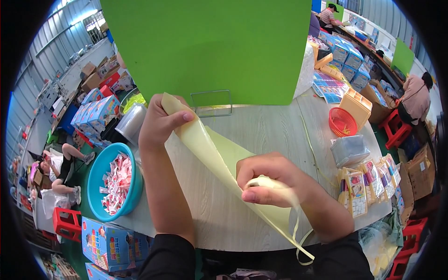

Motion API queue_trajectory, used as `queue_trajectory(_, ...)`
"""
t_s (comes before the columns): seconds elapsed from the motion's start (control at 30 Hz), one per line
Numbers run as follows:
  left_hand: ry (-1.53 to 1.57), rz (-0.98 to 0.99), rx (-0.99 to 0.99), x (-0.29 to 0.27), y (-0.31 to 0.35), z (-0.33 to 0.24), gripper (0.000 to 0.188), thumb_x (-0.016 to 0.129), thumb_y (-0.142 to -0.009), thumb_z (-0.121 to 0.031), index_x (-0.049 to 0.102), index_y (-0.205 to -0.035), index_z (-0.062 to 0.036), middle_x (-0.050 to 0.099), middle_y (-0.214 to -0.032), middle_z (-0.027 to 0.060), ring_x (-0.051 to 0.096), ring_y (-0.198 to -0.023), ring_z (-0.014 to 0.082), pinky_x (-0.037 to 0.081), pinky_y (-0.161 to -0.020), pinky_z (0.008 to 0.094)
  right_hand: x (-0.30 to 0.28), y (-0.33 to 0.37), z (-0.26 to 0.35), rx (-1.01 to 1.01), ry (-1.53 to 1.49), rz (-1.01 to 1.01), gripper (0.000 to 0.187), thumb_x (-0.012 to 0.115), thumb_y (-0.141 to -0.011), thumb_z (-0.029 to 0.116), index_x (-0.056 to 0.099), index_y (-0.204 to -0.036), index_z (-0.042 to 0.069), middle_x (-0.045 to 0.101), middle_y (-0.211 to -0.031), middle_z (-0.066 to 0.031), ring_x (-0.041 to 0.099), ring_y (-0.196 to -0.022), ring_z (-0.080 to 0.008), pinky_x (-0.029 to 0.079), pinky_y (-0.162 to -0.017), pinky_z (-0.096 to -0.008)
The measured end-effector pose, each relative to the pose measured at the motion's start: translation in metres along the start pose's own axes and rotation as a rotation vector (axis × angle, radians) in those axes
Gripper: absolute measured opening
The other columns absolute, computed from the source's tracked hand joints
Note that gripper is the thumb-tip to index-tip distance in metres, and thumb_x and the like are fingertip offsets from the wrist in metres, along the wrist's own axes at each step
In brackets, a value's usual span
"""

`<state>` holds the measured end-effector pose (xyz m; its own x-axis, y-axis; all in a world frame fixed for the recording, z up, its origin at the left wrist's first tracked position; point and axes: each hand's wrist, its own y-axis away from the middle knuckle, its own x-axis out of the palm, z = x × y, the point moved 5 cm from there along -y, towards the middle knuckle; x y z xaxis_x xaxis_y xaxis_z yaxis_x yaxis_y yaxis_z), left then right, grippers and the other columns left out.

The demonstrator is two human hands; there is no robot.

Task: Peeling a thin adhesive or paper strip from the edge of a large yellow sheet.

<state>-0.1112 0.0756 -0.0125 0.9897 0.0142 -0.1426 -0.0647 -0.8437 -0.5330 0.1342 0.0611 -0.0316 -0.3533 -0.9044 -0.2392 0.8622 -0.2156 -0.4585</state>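
A pale yellow sheet (205, 147) of thin, smooth material stretches slantwise over the table between my hands. My left hand (163, 119) pinches its upper corner, thumb on top. Lower and to the right, my right hand (270, 179) is closed round a gathered part of the sheet's edge, with a loop of pale material bunched under the thumb. From this hand a thin pale strap (296, 228) hangs toward the table's near edge. The sheet's lower end tapers to a narrow tip there. Its exact kind I cannot make out.
A green board (205, 51) stands behind a wire stand (212, 103). At left sits a turquoise basin (93, 196) of small packets. On the right are a red basket (343, 122), a clear plastic box (350, 150) and bagged sets (357, 191). Blue boxes (116, 245) stand below left.
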Motion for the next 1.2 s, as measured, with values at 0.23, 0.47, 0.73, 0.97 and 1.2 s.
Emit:
queue_trajectory(0.23, 0.015, -0.006, 0.021, -0.002, 0.000, 0.002, 0.017, 0.080, -0.075, -0.015, 0.068, -0.073, -0.0030, 0.067, -0.069, 0.0020, 0.062, -0.062, 0.0095, 0.049, -0.058, 0.0228, 0.000, 0.001, -0.003, -0.135, -0.108, -0.048, 0.011, 0.066, -0.087, 0.006, 0.058, -0.083, 0.001, 0.059, -0.073, -0.0041, 0.055, -0.065, -0.0145, 0.042, -0.057, -0.0267)
queue_trajectory(0.47, 0.012, -0.023, 0.029, -0.007, 0.000, 0.004, 0.017, 0.080, -0.076, -0.015, 0.068, -0.073, -0.0033, 0.066, -0.068, 0.0016, 0.062, -0.061, 0.0093, 0.048, -0.058, 0.0229, 0.000, 0.005, 0.015, -0.230, 0.261, -0.117, 0.012, 0.068, -0.086, 0.004, 0.056, -0.083, 0.002, 0.058, -0.071, -0.0049, 0.054, -0.062, -0.0148, 0.041, -0.055, -0.0262)
queue_trajectory(0.73, 0.004, -0.027, 0.023, -0.006, -0.001, 0.005, 0.017, 0.080, -0.076, -0.015, 0.068, -0.073, -0.0028, 0.066, -0.068, 0.0014, 0.061, -0.062, 0.0091, 0.047, -0.058, 0.0226, 0.001, 0.002, 0.004, -0.077, -0.013, -0.017, 0.024, 0.063, -0.094, 0.023, 0.059, -0.083, 0.003, 0.058, -0.074, -0.0030, 0.051, -0.060, -0.0110, 0.039, -0.054, -0.0260)
queue_trajectory(0.97, -0.021, -0.065, 0.009, -0.008, 0.002, 0.006, 0.017, 0.080, -0.076, -0.015, 0.068, -0.073, -0.0026, 0.065, -0.068, 0.0011, 0.060, -0.061, 0.0090, 0.047, -0.057, 0.0227, 0.002, 0.004, 0.015, -0.133, 0.193, -0.178, 0.021, 0.067, -0.090, 0.017, 0.055, -0.077, 0.005, 0.054, -0.066, -0.0031, 0.053, -0.056, -0.0168, 0.038, -0.050, -0.0282)
queue_trajectory(1.2, 0.000, -0.074, 0.020, -0.011, 0.000, 0.007, 0.017, 0.080, -0.076, -0.015, 0.068, -0.073, -0.0029, 0.064, -0.067, 0.0010, 0.060, -0.060, 0.0090, 0.046, -0.056, 0.0226, 0.001, 0.005, 0.027, -0.294, 0.399, -0.206, 0.021, 0.069, -0.088, 0.021, 0.057, -0.080, 0.006, 0.056, -0.070, -0.0033, 0.055, -0.057, -0.0174, 0.041, -0.050, -0.0271)
